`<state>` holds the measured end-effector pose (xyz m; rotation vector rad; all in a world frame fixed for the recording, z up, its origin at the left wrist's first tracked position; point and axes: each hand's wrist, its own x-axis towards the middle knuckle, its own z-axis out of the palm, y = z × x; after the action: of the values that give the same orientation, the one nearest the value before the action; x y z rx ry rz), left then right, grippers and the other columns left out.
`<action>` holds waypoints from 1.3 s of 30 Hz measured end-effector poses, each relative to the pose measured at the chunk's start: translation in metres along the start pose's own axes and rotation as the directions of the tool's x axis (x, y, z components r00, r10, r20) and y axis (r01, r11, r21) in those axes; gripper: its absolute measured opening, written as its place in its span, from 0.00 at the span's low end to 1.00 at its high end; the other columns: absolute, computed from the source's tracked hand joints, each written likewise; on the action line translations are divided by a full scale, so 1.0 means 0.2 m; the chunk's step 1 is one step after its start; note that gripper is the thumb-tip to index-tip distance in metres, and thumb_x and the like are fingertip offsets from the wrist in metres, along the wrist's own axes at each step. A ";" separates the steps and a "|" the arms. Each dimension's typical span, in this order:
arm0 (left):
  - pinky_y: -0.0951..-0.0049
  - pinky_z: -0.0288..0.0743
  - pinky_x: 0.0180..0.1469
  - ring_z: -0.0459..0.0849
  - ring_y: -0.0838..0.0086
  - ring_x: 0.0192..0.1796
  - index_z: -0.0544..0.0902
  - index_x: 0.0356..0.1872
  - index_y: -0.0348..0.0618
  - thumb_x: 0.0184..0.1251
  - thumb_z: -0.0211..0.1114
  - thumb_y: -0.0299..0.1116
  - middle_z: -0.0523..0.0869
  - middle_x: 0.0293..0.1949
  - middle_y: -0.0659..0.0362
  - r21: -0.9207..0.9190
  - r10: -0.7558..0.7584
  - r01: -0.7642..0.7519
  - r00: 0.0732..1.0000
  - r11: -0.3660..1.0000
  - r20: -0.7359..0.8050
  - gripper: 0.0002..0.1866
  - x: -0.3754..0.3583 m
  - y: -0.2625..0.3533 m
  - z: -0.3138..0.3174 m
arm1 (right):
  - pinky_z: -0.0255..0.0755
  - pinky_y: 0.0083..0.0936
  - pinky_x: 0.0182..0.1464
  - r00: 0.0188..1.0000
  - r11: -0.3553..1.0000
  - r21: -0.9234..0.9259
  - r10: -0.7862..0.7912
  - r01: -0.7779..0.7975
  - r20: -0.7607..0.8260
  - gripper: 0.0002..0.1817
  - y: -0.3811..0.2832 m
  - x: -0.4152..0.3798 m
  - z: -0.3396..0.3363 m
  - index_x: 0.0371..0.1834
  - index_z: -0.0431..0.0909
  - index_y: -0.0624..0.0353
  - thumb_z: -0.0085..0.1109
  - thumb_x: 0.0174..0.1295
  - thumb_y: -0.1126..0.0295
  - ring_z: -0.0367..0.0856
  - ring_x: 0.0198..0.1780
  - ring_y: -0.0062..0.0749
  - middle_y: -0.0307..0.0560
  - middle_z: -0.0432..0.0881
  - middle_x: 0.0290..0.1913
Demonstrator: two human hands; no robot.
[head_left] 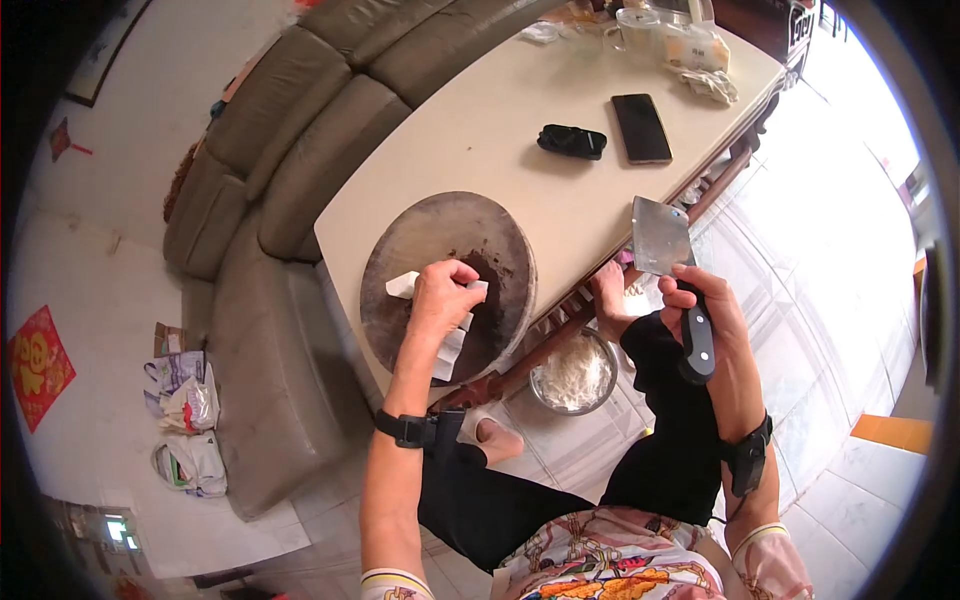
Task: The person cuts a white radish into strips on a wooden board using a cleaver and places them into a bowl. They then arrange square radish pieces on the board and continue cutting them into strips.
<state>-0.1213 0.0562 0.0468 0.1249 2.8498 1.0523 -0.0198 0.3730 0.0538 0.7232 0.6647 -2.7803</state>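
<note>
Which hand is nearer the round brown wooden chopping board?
Left. The left hand is over the board; the right hand is away to its right, gripping a black-handled metal cleaver.

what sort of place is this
Probably a home's living room: there's a long padded sofa beside a low table, and a red diamond-shaped decoration on the wall.

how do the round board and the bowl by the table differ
The board is a flat brown slab; the bowl is hollow and looks metallic. The board sits on the table, while the bowl stands lower, beside it. The board carries a few white pieces; the bowl holds a heap of thin white shreds. Both are round.
</note>
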 end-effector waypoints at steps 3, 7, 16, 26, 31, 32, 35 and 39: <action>0.71 0.79 0.38 0.85 0.71 0.30 0.85 0.31 0.36 0.43 0.72 0.28 0.87 0.30 0.54 0.036 -0.061 0.059 0.997 0.998 0.047 0.11 -0.03 0.02 -0.04 | 0.66 0.12 0.21 0.998 1.000 0.004 0.031 -0.031 0.055 0.05 0.00 0.03 -0.03 0.35 0.69 0.63 0.53 0.64 0.73 0.67 0.17 0.10 0.43 0.77 0.28; 0.71 0.79 0.39 0.84 0.71 0.32 0.86 0.32 0.36 0.44 0.72 0.29 0.85 0.31 0.55 0.120 0.003 -0.008 0.999 0.993 0.044 0.12 -0.05 0.00 -0.04 | 0.66 0.13 0.20 0.999 0.999 0.003 0.035 -0.035 0.041 0.07 0.00 0.01 0.00 0.32 0.68 0.63 0.52 0.64 0.71 0.66 0.18 0.13 0.41 0.73 0.26; 0.73 0.77 0.42 0.82 0.72 0.36 0.86 0.39 0.39 0.47 0.73 0.28 0.84 0.37 0.56 0.012 0.104 -0.104 0.994 0.995 -0.014 0.15 -0.14 -0.05 -0.06 | 0.67 0.13 0.21 0.996 0.996 -0.025 0.081 -0.080 0.040 0.05 0.00 0.02 -0.01 0.34 0.69 0.61 0.54 0.63 0.72 0.68 0.20 0.14 0.43 0.76 0.28; 0.73 0.75 0.50 0.81 0.74 0.44 0.82 0.48 0.38 0.64 0.66 0.28 0.83 0.45 0.57 -0.414 -0.214 -0.092 0.743 0.906 -0.634 0.12 -0.83 -0.40 -0.11 | 0.69 0.14 0.21 0.999 0.999 0.044 0.026 -0.028 0.032 0.06 -0.03 0.12 -0.11 0.36 0.67 0.62 0.55 0.61 0.76 0.71 0.18 0.16 0.48 0.77 0.28; 0.58 0.71 0.59 0.78 0.66 0.54 0.75 0.58 0.44 0.67 0.62 0.39 0.80 0.53 0.56 -0.986 -0.203 -0.162 0.967 -0.026 -0.154 0.20 -1.12 -0.63 -0.01 | 0.70 0.15 0.21 0.999 0.999 -0.022 -0.049 0.048 -0.013 0.05 -0.04 0.15 -0.17 0.35 0.67 0.62 0.54 0.61 0.75 0.69 0.17 0.16 0.46 0.77 0.27; 0.54 0.69 0.61 0.76 0.63 0.57 0.73 0.60 0.45 0.68 0.60 0.43 0.78 0.55 0.56 -0.975 -0.103 -0.179 0.981 -0.131 -0.166 0.23 -1.13 -0.65 0.02 | 0.70 0.16 0.21 0.996 0.994 -0.070 -0.082 0.080 -0.023 0.05 -0.04 0.15 -0.18 0.34 0.68 0.62 0.54 0.60 0.75 0.68 0.16 0.16 0.45 0.77 0.26; 0.55 0.68 0.62 0.75 0.64 0.58 0.72 0.61 0.45 0.68 0.59 0.46 0.77 0.57 0.56 -0.964 -0.090 -0.208 0.977 -0.166 -0.195 0.25 -1.10 -0.64 0.05 | 0.69 0.16 0.22 0.997 0.994 -0.086 -0.069 0.071 0.036 0.04 -0.04 0.15 -0.17 0.29 0.69 0.63 0.51 0.60 0.75 0.66 0.15 0.16 0.41 0.74 0.23; 0.55 0.68 0.63 0.75 0.64 0.58 0.72 0.62 0.47 0.69 0.59 0.47 0.78 0.57 0.57 -0.933 -0.063 -0.233 0.973 -0.274 -0.224 0.25 -1.11 -0.62 0.07 | 0.67 0.15 0.21 0.997 0.998 -0.050 -0.026 0.030 0.067 0.07 -0.03 0.14 -0.16 0.27 0.69 0.62 0.49 0.62 0.72 0.66 0.16 0.16 0.35 0.69 0.19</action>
<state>0.0947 -0.0532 -0.0309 0.0602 0.9221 3.1051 -0.0319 0.3916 0.0172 0.6134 0.7358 -2.7880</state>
